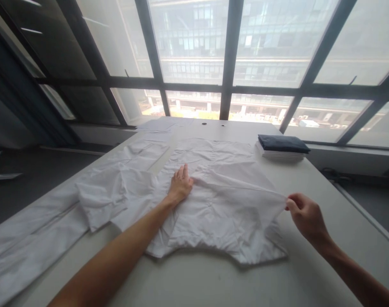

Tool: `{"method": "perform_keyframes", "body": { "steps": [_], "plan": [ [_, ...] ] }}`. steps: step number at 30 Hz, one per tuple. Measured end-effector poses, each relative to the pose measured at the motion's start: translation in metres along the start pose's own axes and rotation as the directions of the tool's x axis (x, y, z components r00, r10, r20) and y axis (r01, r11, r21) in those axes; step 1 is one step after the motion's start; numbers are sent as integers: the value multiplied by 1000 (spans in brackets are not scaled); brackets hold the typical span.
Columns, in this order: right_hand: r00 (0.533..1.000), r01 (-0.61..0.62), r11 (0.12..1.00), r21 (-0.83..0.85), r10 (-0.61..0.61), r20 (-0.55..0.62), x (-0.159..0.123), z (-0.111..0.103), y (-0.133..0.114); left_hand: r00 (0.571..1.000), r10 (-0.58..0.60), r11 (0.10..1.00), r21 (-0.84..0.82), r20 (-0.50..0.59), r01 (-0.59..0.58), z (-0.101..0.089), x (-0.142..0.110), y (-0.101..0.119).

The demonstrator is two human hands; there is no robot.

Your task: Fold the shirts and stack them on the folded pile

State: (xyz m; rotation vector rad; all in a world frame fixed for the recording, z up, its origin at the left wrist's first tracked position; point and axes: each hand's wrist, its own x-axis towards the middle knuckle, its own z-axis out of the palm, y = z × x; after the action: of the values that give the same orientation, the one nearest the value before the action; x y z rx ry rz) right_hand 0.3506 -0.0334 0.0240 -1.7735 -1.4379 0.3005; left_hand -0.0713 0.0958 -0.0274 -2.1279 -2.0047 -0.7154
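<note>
A wrinkled white shirt-like garment (210,221) lies spread over the table, with what look like small buttons down its middle. My left hand (180,184) rests flat on the garment near its centre, fingers stretched forward. At the right side, my right hand (306,213) pinches an edge of the same garment between thumb and fingers. That edge is lifted off the table, and the cloth is drawn into a taut fold running between the two hands. More white cloth (47,226) stretches along the table's left side; I cannot tell where it joins the garment.
On the white table (194,281), a folded dark blue cloth (282,143) tops a stack of folded white cloth (280,156) at the back right. Thin white sheets (156,128) lie at the back left. Tall windows (194,42) stand behind the table, with a dark curtain (24,85) to the left.
</note>
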Motion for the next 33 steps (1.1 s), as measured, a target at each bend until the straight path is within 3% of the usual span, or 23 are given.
{"method": "perform_keyframes", "body": {
  "steps": [3,5,7,10,14,17,21,23,26,29,31,33],
  "plan": [
    [997,-68,991,-111,71,26,-6,-17,31,999,29,999,20,33,-29,-3,-1,2],
    [998,29,986,-163,-37,-49,-9,-18,32,998,41,999,30,44,-42,-5,-1,3],
    [967,219,958,-185,-239,-93,-11,-9,14,998,44,998,39,43,-46,-6,-1,4],
    [901,434,886,-164,-427,76,-14,22,-35,998,47,998,50,50,-50,-7,0,3],
    [847,511,814,-277,-422,322,-8,75,-83,996,66,996,59,53,-69,-7,1,0],
    [848,488,814,-315,-357,392,4,94,-85,996,71,995,65,54,-74,-6,2,-2],
    [935,340,896,-284,-291,202,26,74,-55,996,65,996,54,62,-68,-6,2,-2],
    [940,339,903,-265,-312,138,33,55,-40,997,57,997,54,57,-60,-6,2,0],
    [900,432,855,-288,-385,205,32,36,-27,998,46,997,61,46,-49,-7,3,2],
    [860,485,809,-332,-372,349,22,36,-26,998,48,996,71,41,-51,-7,3,3],
    [880,451,817,-358,-341,331,19,40,-27,997,53,995,76,48,-57,-8,3,2],
    [919,387,856,-344,-325,225,23,40,-23,997,62,995,71,55,-65,-8,4,1]
  ]
}}
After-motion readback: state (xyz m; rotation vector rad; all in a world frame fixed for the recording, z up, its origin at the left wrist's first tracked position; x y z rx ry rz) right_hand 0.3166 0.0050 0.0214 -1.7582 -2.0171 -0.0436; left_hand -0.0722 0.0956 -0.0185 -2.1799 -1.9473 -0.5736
